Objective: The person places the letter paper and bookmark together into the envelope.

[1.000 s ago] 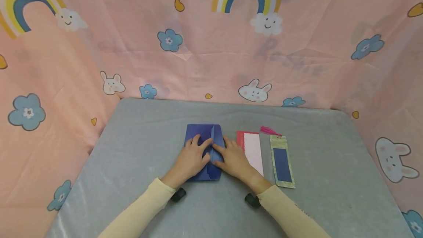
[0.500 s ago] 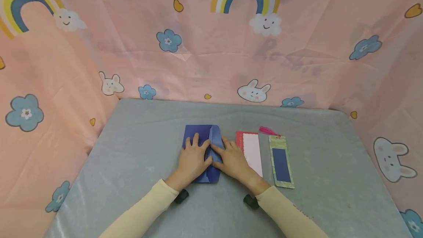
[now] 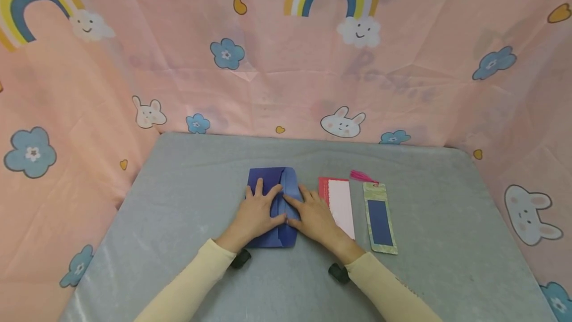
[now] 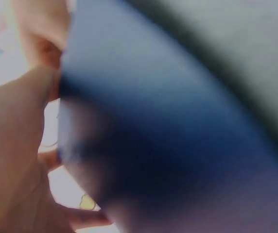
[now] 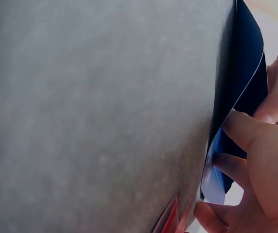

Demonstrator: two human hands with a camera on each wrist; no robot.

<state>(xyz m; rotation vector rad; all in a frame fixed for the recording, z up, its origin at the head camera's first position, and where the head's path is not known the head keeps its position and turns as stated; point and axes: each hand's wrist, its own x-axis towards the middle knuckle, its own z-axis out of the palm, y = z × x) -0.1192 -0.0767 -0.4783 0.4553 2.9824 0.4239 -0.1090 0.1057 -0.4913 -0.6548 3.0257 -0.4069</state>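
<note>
A dark blue envelope [image 3: 268, 173] lies on the grey cloth, its lighter flap [image 3: 289, 180] along the right side standing slightly raised. My left hand [image 3: 251, 215] rests spread on the envelope's body, thumb reaching to the flap's edge. From the right, my right hand [image 3: 315, 215] touches the flap with extended index finger and thumb, the tips close to the left thumb. The right wrist view shows the envelope [image 5: 246, 53] bulging off the cloth beside the fingers. In the left wrist view, the envelope [image 4: 168, 97] is blurred and fills much of the picture.
Right of the hands lies a red and white card [image 3: 341, 202], partly behind the right wrist. Beyond it is a green bookmark [image 3: 381, 222] with a blue panel and a pink tassel [image 3: 362, 176]. A pink printed curtain [image 3: 277, 88] surrounds the table [image 3: 429, 198].
The left hand has shifted slightly left and its fingers have spread, baring more of the envelope's middle. The right hand stays at the flap. Card and bookmark have not moved.
</note>
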